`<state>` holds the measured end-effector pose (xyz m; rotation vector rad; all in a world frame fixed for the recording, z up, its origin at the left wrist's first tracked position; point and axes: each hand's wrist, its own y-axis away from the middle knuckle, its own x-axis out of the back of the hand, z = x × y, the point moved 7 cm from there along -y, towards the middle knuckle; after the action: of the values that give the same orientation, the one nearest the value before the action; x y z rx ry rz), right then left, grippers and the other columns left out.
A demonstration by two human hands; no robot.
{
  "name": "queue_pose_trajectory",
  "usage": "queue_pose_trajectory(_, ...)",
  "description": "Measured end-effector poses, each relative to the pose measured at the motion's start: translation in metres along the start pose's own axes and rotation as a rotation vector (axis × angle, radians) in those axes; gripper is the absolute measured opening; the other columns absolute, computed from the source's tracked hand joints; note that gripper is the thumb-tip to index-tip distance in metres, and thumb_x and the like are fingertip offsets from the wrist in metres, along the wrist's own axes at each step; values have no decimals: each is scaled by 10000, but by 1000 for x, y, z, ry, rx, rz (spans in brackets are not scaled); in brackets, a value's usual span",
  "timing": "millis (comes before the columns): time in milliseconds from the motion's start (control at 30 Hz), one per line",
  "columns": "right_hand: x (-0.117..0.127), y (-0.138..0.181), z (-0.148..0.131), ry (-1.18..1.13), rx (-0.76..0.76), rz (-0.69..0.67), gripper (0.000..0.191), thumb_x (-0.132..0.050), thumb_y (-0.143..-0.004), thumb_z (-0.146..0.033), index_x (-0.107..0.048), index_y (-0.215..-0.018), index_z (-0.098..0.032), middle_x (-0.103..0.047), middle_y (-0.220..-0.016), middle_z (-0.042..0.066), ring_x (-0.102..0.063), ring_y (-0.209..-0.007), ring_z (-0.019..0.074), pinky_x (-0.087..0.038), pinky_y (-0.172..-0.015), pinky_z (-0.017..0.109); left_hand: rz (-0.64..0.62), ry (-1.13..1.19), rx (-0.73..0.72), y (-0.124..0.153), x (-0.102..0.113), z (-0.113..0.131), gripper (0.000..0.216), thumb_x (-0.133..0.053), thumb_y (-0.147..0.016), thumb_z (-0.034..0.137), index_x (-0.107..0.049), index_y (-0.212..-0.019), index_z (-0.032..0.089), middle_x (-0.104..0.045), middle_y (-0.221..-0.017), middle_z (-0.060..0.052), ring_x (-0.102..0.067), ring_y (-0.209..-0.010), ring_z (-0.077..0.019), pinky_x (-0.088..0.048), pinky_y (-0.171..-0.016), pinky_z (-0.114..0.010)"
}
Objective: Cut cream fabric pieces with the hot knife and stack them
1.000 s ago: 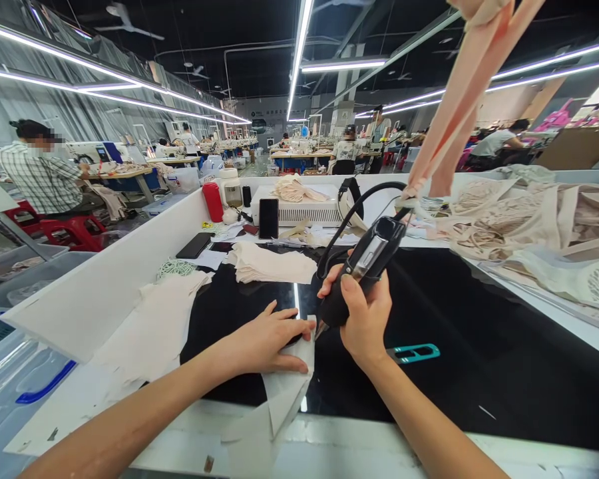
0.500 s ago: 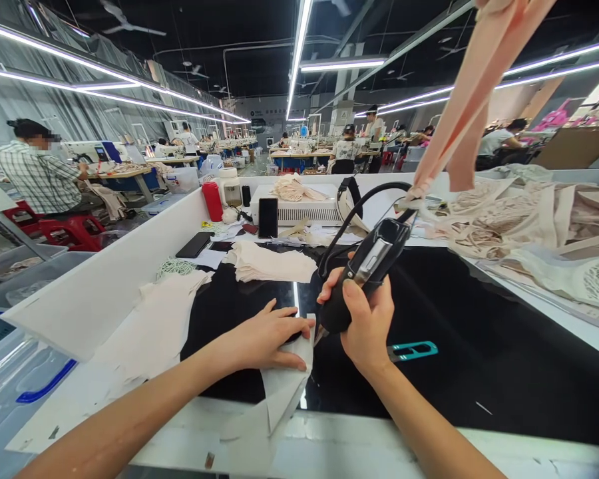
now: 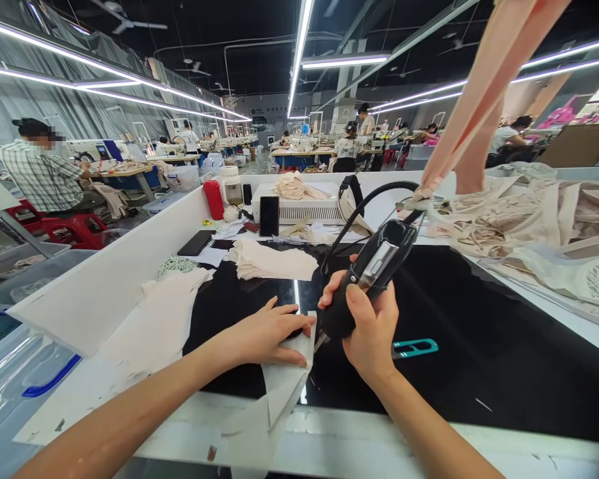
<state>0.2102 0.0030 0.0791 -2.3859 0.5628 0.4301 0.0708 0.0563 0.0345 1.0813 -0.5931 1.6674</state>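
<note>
My left hand [image 3: 272, 332] lies spread on a folded strip of pale cloth [image 3: 284, 389], pressing it to the black tabletop [image 3: 479, 319]. One end of the cloth hangs over the near edge. Wrapped round a black corded power hand tool [image 3: 367, 273] is my right hand [image 3: 369, 326], thumb beside a silver metal part. The tool's narrow metal tip [image 3: 321, 340] points down next to the cloth's right edge; whether they touch I cannot tell. Teal thread snips [image 3: 415, 348] lie right of my right wrist.
Pink fabric straps [image 3: 484, 113] hang from above by the tool's cord. Pale cloth pieces [image 3: 274, 259] are stacked behind my hands, others [image 3: 152, 319] at left. Fabric parts [image 3: 539, 213] heap at right. A phone [image 3: 269, 216] stands at the back. A white side wall [image 3: 130, 273] borders the table.
The view has shifted slightly. Both hands keep nearly the same pose, and the tool tip stays beside the cloth edge.
</note>
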Motion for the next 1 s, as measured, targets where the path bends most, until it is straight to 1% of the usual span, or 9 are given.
queue_pose_trajectory(167, -3, 3, -1, -31, -24, -17, 274, -805, -899, -423, -598, -987, -267, -677, -835, -40, -643, -632, 126, -583, -584, 268, -12, -4, -10, 0, 0, 1, 412, -850, -935, 369, -630, -1269, 268, -662, -1477, -71, -370, -1601, -356, -114, -1286, -777)
queue_pose_trajectory(433, -5, 9, -1, -21, -42, -26, 267, -793, -904, -413, -577, -992, -283, -670, -834, -48, -638, -625, 128, -590, -565, 263, 1, -9, -25, -1, 0, 0, 363, -820, -953, 412, -637, -1225, 254, -650, -1487, -90, -393, -1587, -353, -141, -1296, -747)
queue_pose_trajectory(600, -6, 7, -1, 3, -46, -30, 233, -789, -912, -384, -591, -965, -272, -678, -827, -46, -648, -634, 124, -594, -592, 262, 8, 1, -38, -1, 0, 0, 362, -829, -947, 387, -635, -1228, 267, -661, -1478, -77, -404, -1583, -347, -124, -1301, -743)
queue_pose_trajectory(800, 0, -1, -5, -18, 28, 18, 262, -793, -912, -412, -590, -1009, -278, -692, -830, -45, -642, -612, 126, -576, -567, 268, -7, 11, -15, -1, 0, 0, 381, -847, -933, 377, -648, -1246, 293, -680, -1454, -49, -344, -1616, -368, -121, -1296, -762)
queue_pose_trajectory(1000, -1, 1, 1, -3, 1, -8, 261, -796, -917, -409, -594, -1015, -277, -698, -842, -48, -653, -633, 125, -588, -609, 275, -18, 6, -4, -2, 0, 0, 381, -851, -933, 365, -637, -1237, 278, -681, -1451, -46, -355, -1611, -355, -136, -1292, -769)
